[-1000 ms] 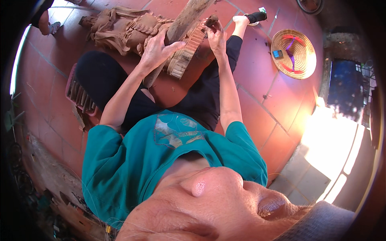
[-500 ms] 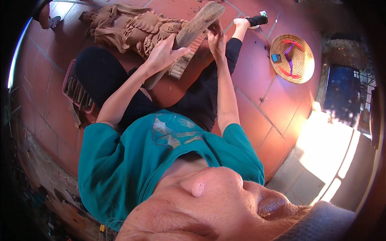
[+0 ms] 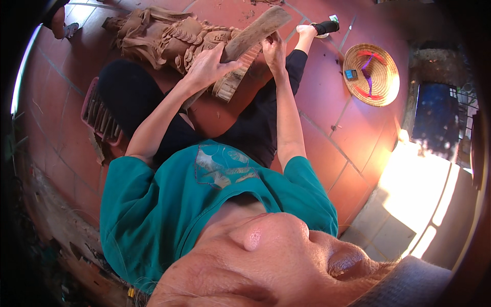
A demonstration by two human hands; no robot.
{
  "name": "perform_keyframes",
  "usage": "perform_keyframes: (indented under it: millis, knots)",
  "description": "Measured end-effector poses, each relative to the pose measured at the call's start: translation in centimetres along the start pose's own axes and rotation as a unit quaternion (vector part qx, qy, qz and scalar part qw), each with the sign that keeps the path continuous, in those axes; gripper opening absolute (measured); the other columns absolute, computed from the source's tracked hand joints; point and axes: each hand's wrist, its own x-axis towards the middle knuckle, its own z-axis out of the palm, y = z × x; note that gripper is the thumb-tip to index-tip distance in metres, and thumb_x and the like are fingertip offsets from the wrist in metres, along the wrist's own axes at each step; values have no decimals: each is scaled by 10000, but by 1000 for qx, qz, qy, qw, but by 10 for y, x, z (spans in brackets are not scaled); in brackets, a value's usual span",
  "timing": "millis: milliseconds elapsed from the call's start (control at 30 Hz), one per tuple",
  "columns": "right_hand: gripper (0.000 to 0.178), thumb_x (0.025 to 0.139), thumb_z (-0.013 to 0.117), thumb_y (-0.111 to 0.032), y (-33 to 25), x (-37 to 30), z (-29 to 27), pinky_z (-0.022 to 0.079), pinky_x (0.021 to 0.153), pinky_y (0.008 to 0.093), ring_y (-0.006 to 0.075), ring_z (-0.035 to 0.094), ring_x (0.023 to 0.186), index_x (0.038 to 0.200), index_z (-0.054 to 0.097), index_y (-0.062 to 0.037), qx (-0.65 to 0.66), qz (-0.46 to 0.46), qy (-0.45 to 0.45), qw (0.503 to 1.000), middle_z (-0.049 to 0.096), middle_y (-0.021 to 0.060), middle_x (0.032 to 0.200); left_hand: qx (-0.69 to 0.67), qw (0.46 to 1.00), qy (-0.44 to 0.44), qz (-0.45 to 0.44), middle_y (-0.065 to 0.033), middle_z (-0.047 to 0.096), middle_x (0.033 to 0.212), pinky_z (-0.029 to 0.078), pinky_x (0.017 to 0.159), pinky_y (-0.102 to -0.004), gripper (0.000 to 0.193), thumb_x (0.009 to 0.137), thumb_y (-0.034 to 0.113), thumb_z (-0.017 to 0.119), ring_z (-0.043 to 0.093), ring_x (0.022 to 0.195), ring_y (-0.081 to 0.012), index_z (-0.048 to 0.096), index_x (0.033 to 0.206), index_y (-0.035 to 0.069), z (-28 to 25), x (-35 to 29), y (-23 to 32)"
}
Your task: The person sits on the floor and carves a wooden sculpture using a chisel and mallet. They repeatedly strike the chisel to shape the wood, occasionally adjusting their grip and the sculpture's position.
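Note:
My left hand (image 3: 208, 69) grips a long rough wooden plank (image 3: 258, 31), the thumb lying across it and the fingers hidden on its far side. The plank slants from beside my raised left knee up to the right. Near its upper end, my right hand (image 3: 274, 52) is closed with bent fingers; what they pinch, if anything, is hidden. Behind and below the plank lies a carved wooden statue (image 3: 171, 38) on its back, with draped robes and layered scales. Its pale, ridged wooden base (image 3: 230, 87) points toward me between my legs.
A pink basket (image 3: 84, 110) of slim wooden-handled tools stands by my left knee. A woven conical hat (image 3: 383, 77) with a purple strap and a small blue box (image 3: 351, 74) lies on the red tiles at right. Another person's foot (image 3: 70, 29) shows at far left.
The plank has rolled in my grip, showing a narrower brown face, and its upper end has shifted slightly right. My right hand has moved a little down and left.

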Motion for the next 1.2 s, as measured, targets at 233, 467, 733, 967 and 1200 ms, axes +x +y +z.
perform_keyframes:
  millis: [233, 467, 733, 967, 1200]
  knots:
    - [166, 946, 699, -16, 11, 1, 11, 550, 729, 297, 152, 729, 850, 1097, 632, -28, 167, 50, 65, 983, 775, 98, 942, -82, 995, 58, -6, -254, 708, 1194, 476, 1023, -422, 833, 865, 545, 721, 668, 1161, -354, 538, 1361, -99, -10, -3, -1]
    - [203, 932, 701, 22, 1, 5, 11, 560, 739, 301, 188, 756, 873, 1111, 622, -33, 63, 50, 2, 997, 775, 107, 945, -75, 994, 81, 16, -226, 717, 1205, 481, 1027, -401, 800, 877, 523, 722, 678, 1155, -327, 539, 1401, -53, -14, -5, 4]
    - [275, 924, 690, 55, 1, 9, 7, 574, 747, 305, 210, 769, 888, 1161, 594, -48, 82, -8, -42, 996, 770, 131, 933, -191, 974, 119, 27, -239, 715, 1189, 505, 977, -422, 784, 877, 519, 739, 692, 1098, -339, 551, 1374, -57, -16, -14, 27]
    - [278, 930, 708, 2, -9, 9, 5, 574, 749, 315, 220, 773, 890, 1174, 584, -48, 43, -20, -32, 998, 771, 145, 938, -56, 998, 26, -6, -286, 682, 1220, 474, 1024, -443, 856, 881, 563, 714, 653, 1169, -402, 529, 1347, -131, -8, -4, 0]
    - [223, 937, 703, -14, -6, 9, 9, 575, 752, 315, 227, 769, 898, 1135, 604, -32, 94, 18, -38, 995, 770, 153, 951, -126, 987, 88, 38, -258, 714, 1161, 519, 956, -403, 777, 882, 521, 737, 705, 1072, -344, 554, 1324, -91, -7, -7, 11]
